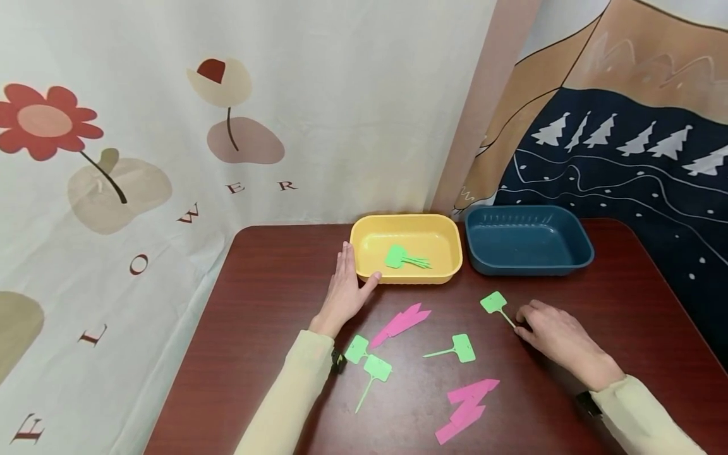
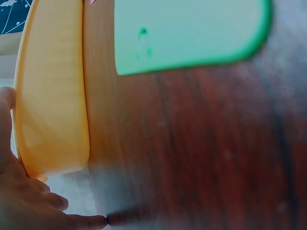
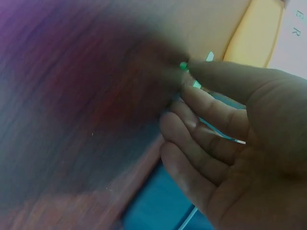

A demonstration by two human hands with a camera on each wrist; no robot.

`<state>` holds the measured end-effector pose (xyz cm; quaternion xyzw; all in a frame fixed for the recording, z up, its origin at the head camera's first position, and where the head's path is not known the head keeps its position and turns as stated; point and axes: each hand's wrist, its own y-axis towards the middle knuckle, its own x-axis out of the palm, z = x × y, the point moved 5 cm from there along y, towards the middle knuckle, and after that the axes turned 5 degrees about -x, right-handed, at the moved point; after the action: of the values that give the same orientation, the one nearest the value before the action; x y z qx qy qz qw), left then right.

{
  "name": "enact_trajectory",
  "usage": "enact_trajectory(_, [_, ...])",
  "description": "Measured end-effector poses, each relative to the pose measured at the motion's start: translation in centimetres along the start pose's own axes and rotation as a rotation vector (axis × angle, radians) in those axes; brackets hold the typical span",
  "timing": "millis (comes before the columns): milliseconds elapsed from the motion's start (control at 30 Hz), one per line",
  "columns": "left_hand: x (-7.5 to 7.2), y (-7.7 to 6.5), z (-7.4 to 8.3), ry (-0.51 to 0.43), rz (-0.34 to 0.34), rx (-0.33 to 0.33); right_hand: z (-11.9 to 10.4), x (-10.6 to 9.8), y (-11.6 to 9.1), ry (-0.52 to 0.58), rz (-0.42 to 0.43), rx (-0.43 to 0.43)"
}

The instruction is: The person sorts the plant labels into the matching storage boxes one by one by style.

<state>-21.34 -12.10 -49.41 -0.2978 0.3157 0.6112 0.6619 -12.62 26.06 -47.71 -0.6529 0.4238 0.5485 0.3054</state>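
My right hand (image 1: 560,332) pinches the stem end of a green plant label (image 1: 493,302), whose square head points up and left. In the right wrist view, the stem's green tip (image 3: 183,65) shows between thumb and index finger, the other fingers loosely bent. Against the front left corner of the yellow tray (image 1: 455,268) rests my left hand (image 1: 344,294), its fingers straight along the side and the thumb at the front rim. Several stacked green labels (image 1: 396,256) lie inside that tray. Close by my left wrist is another green label (image 1: 357,349), partly hidden by the sleeve.
A dark blue tray (image 1: 529,270) stands right of the yellow one at the table's back edge. Pink pointed labels (image 1: 398,325) lie mid-table, with more pink labels (image 1: 466,411) at the front. Two further green labels, one sideways (image 1: 463,348) and one slanted (image 1: 378,368), lie between.
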Motion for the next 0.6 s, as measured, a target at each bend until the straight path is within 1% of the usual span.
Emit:
enact_trajectory(100, [0.0, -0.02, 0.1, 0.003, 0.001, -0.002, 0.03, -0.16, -0.03, 0.004, -0.021, 0.0])
enact_trajectory(233, [0.05, -0.08, 0.09, 0.004, 0.001, -0.003, -0.08, -0.27, 0.02, 0.025, -0.082, 0.014])
enact_trajectory(300, [0.1, -0.07, 0.03, 0.006, -0.002, -0.004, -0.21, -0.29, 0.08, 0.026, -0.099, 0.006])
enact_trajectory(600, [0.06, -0.03, 0.01, 0.004, 0.009, 0.001, -0.72, 0.15, 0.74, 0.028, -0.118, -0.064])
